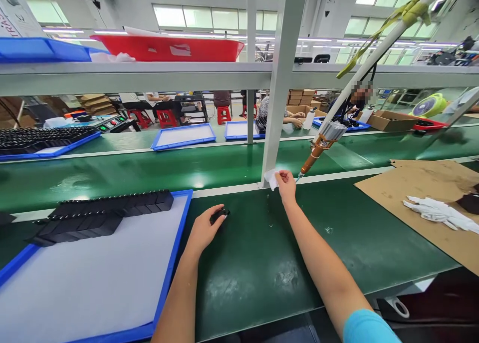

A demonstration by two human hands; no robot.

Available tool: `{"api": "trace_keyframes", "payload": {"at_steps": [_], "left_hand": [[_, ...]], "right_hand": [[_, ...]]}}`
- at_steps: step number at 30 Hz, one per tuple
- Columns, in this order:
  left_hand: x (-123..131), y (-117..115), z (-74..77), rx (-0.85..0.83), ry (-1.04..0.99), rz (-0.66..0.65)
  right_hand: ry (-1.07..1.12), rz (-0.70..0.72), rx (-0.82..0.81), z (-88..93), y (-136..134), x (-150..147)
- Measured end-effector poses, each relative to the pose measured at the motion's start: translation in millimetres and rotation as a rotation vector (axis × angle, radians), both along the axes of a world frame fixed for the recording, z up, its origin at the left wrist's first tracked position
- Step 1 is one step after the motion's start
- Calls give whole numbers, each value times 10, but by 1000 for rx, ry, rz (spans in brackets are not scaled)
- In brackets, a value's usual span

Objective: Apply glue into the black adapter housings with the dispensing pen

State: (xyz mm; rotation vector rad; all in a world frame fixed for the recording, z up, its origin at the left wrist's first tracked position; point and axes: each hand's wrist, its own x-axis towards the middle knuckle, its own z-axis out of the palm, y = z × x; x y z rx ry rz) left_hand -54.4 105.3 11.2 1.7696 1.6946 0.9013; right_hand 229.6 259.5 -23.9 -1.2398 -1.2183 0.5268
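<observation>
My left hand [205,226] is closed around a small black part [218,215], mostly hidden by the fingers, just above the green work surface. A white piece of paper or tissue [271,178] hangs against the foot of the white post, and my right hand [285,184] pinches its edge. Close to the right hand is the tip of an orange-brown hanging tool [314,153], which slants down from a white pole. Left of my left hand lies a blue-rimmed tray [182,223] with rows of black blocks [112,214] along its far side.
A white post [276,83] rises in front of me. At right, white gloves [441,213] lie on brown cardboard [392,193]. Beyond runs a green conveyor belt [224,166] with trays behind it. A red bin [172,48] sits on the overhead shelf. People work across the line.
</observation>
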Motion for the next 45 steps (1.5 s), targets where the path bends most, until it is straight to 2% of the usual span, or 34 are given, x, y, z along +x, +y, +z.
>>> {"api": "trace_keyframes", "payload": {"at_steps": [3, 8, 14, 21, 30, 45], "left_hand": [[0, 0, 0, 5, 25, 2], [8, -20, 1, -21, 95, 20], [44, -57, 32, 19, 199, 33], [59, -67, 59, 15, 223, 34], [60, -62, 40, -3, 227, 41], [68, -64, 41, 16, 237, 28]], "right_hand": [[99, -9, 23, 37, 136, -5], [159, 42, -10, -27, 228, -29], [105, 135, -98, -92, 214, 75], [4, 197, -198, -157, 122, 109], [94, 85, -230, -97, 162, 34], [33, 131, -246, -89, 112, 61]]}}
